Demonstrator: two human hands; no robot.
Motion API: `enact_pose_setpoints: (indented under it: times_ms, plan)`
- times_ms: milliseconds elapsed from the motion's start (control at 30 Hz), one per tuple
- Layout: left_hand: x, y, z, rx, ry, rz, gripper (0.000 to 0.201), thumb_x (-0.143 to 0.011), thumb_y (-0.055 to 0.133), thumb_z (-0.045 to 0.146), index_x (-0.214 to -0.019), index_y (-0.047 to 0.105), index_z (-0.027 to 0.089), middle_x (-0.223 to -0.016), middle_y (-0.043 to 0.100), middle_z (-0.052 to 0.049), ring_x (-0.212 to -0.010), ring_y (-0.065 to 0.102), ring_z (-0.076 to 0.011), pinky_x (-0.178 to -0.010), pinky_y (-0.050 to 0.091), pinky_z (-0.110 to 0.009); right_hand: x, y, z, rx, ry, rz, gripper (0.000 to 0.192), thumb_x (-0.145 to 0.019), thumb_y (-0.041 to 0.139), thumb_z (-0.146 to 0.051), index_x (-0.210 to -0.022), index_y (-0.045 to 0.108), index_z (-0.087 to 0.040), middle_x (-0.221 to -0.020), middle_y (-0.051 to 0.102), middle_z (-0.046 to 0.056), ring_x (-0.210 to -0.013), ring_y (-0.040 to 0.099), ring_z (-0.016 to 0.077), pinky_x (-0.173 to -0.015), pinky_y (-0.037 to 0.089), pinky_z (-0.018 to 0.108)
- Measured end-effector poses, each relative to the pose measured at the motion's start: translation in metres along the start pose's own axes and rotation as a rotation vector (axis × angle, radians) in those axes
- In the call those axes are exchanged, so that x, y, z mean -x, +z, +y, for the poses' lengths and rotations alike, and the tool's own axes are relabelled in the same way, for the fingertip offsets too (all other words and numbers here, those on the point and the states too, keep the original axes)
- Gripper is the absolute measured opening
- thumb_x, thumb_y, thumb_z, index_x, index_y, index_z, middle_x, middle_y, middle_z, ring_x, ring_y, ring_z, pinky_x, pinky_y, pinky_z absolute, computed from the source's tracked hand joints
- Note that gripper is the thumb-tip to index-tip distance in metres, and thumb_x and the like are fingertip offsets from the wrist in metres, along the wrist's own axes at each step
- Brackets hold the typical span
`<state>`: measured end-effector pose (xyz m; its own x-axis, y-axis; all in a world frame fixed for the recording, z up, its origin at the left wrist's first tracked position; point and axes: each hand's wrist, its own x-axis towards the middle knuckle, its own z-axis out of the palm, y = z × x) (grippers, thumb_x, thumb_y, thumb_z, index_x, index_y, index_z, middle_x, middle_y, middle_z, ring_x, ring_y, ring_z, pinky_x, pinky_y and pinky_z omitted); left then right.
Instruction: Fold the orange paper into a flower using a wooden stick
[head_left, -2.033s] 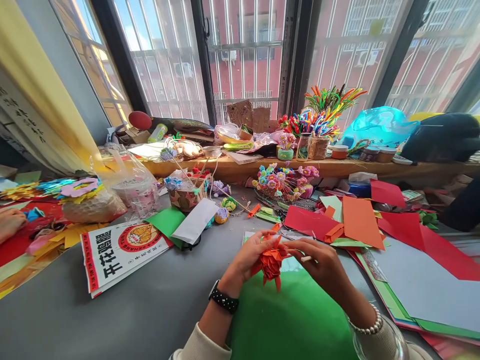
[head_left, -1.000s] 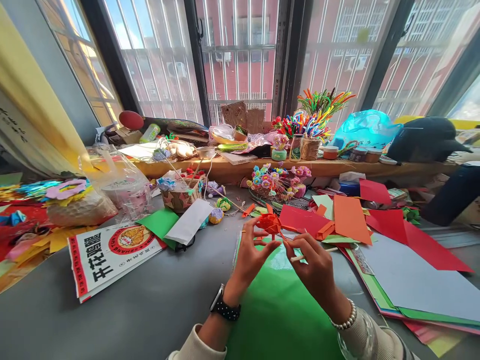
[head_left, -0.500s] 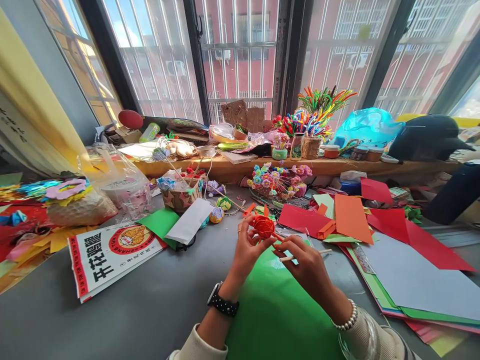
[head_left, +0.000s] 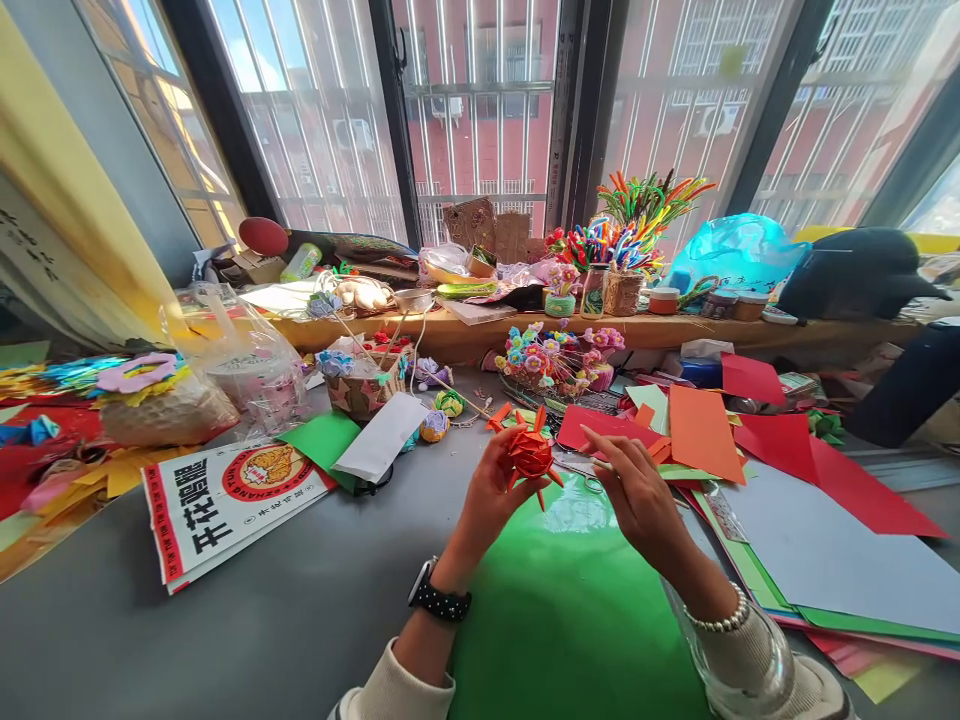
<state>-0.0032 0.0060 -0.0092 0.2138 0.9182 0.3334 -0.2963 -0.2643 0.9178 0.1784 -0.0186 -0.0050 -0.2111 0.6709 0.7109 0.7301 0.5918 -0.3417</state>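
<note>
My left hand is closed around an orange-red folded paper flower, with pointed strips sticking out around its layered petals. To the right, my right hand is apart from the flower, its index finger stretched toward it and the other fingers curled. The inside of that hand is hidden, and the thin white stick seen earlier does not show clearly. Scissors lie partly behind the right fingers. Under both hands is a glossy green sheet on the grey table.
Red paper, an orange sheet and a stack of coloured paper lie to the right. At left are a printed paper bag and a white folded paper. Behind stand a basket of small flowers and a cluttered sill.
My right hand has drawn away from the flower to the right. The flower has turned in my left hand, so more of its pointed strips show. The white stick has dropped from clear view.
</note>
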Motion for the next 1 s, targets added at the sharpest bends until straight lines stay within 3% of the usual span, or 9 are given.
enact_pose_setpoints:
  times_ms: [100, 267, 433, 667, 767, 900, 1000]
  plan:
    - [0.001, 0.000, -0.001, -0.029, -0.004, -0.021, 0.048, -0.060, 0.070, 0.013, -0.102, 0.048, 0.020, -0.096, 0.061, -0.003, -0.091, 0.058, -0.0169, -0.083, 0.045, -0.028, 0.000, -0.003, 0.004, 0.000, 0.017, 0.080, 0.035, -0.089, 0.033, -0.026, -0.121, 0.045, -0.020, -0.095, 0.060, 0.008, -0.088, 0.056, 0.0193, -0.084, 0.041, 0.038]
    - [0.005, 0.002, 0.001, -0.072, -0.003, -0.005, 0.044, -0.059, 0.071, 0.015, -0.099, 0.053, 0.018, -0.095, 0.064, -0.005, -0.088, 0.060, -0.0191, -0.083, 0.046, -0.031, 0.001, -0.008, 0.003, -0.002, 0.131, 0.074, 0.034, -0.087, 0.038, -0.035, -0.114, 0.052, -0.020, -0.081, 0.066, 0.006, -0.061, 0.061, 0.0153, -0.058, 0.048, 0.026]
    - [0.005, 0.002, 0.000, -0.048, 0.001, 0.011, 0.042, -0.059, 0.071, 0.014, -0.097, 0.054, 0.017, -0.091, 0.065, -0.005, -0.087, 0.061, -0.0189, -0.082, 0.046, -0.032, -0.002, -0.005, 0.004, 0.049, 0.124, 0.113, 0.040, -0.090, 0.029, -0.030, -0.124, 0.042, -0.014, -0.085, 0.061, 0.009, -0.080, 0.058, 0.0193, -0.071, 0.047, 0.032]
    - [0.000, 0.001, -0.008, 0.026, -0.080, 0.066, 0.047, -0.058, 0.072, 0.017, -0.100, 0.052, 0.018, -0.094, 0.062, -0.004, -0.087, 0.059, -0.0182, -0.080, 0.046, -0.029, 0.000, -0.009, 0.005, 0.003, 0.016, 0.013, 0.032, -0.088, 0.038, -0.028, -0.115, 0.054, -0.022, -0.067, 0.056, 0.002, -0.058, 0.054, 0.0129, -0.055, 0.045, 0.022]
    - [-0.001, 0.001, -0.014, 0.071, -0.169, 0.045, 0.056, -0.056, 0.073, 0.018, -0.105, 0.048, 0.019, -0.099, 0.061, -0.005, -0.090, 0.058, -0.0189, -0.081, 0.045, -0.029, 0.000, -0.009, 0.001, -0.033, 0.002, 0.011, 0.032, -0.088, 0.038, -0.027, -0.115, 0.053, -0.021, -0.073, 0.058, 0.004, -0.065, 0.056, 0.0139, -0.059, 0.047, 0.023]
    - [0.001, 0.002, -0.013, 0.064, -0.190, 0.016, 0.055, -0.059, 0.071, 0.020, -0.109, 0.047, 0.020, -0.103, 0.060, -0.006, -0.097, 0.056, -0.0207, -0.085, 0.043, -0.030, 0.000, -0.004, -0.005, -0.150, -0.044, -0.113, 0.030, -0.088, 0.038, -0.025, -0.115, 0.050, -0.020, -0.073, 0.062, 0.003, -0.067, 0.058, 0.0141, -0.062, 0.048, 0.025]
    - [0.002, 0.003, -0.009, -0.021, -0.197, 0.032, 0.052, -0.059, 0.071, 0.021, -0.107, 0.050, 0.019, -0.100, 0.062, -0.006, -0.094, 0.058, -0.0216, -0.082, 0.045, -0.030, 0.001, 0.000, -0.008, -0.182, -0.034, -0.151, 0.020, -0.085, 0.045, -0.028, -0.101, 0.055, -0.019, -0.074, 0.064, 0.003, -0.066, 0.060, 0.0145, -0.060, 0.048, 0.024]
